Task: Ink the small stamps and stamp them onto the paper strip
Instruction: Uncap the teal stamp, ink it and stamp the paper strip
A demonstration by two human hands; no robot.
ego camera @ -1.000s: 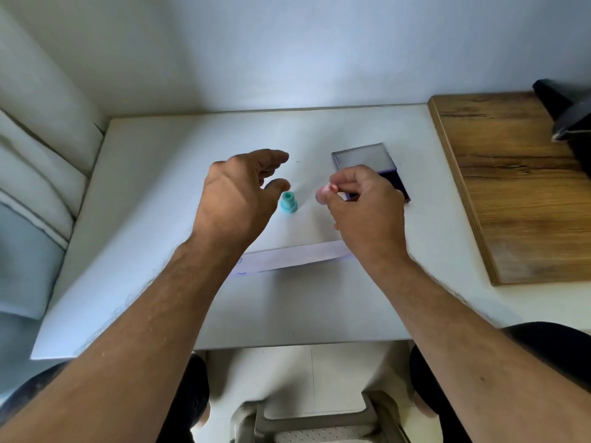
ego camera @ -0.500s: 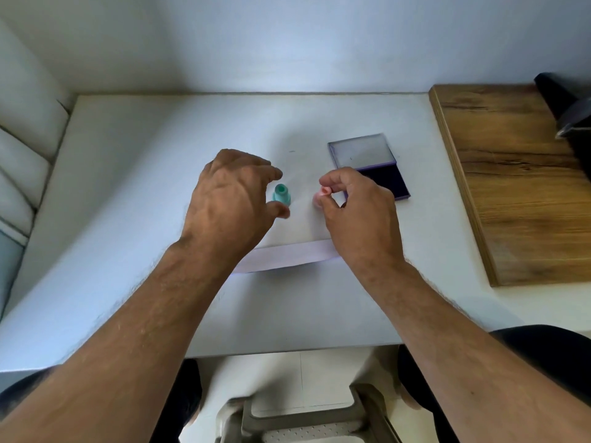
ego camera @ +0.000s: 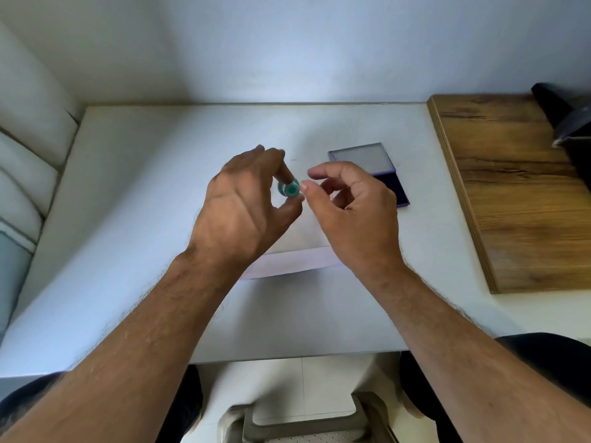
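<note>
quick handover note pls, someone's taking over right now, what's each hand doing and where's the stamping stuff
Left hand: pinching the teal stamp between thumb and fingertips, lifted off the table, round face turned toward the camera.
Right hand: fingertips right beside the stamp; whether it holds anything cannot be told.
Ink pad: open, just beyond the right hand on the white table.
Paper strip: flat under both wrists; the part in view shows no prints.
Left: ink the teal stamp, press it on the strip, repeat with other stamps.
</note>
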